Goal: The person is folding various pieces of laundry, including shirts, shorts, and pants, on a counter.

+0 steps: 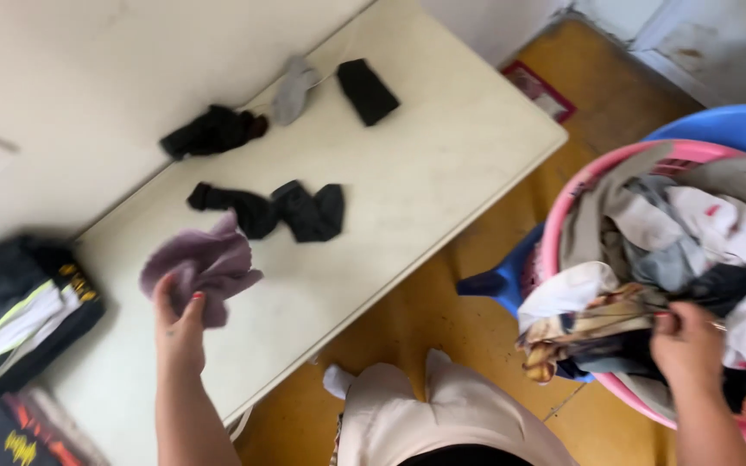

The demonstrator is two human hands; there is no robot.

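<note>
The mauve cloth (203, 267) could slip from the left hand (180, 328), since only the fingertips pinch its lower edge and most of it hangs free over the table (442, 155). It might land on the dark socks (278, 210) just past it at 1 o'clock and muddle the 4 small pieces laid out there. In the pink basket (563, 216) at 3 o'clock, the patterned garment (593, 332) looks tangled with its neighbours, so a hard tug could drag other laundry over the rim onto the floor.

The left arm reaches forward from 6 o'clock, wrist raised, fingers closed on the cloth above the table's near edge. The right hand (688, 345) is curled into a fist, knuckles up, gripping the patterned garment inside the basket. Folded clothes (10, 319) sit at 9 o'clock.
</note>
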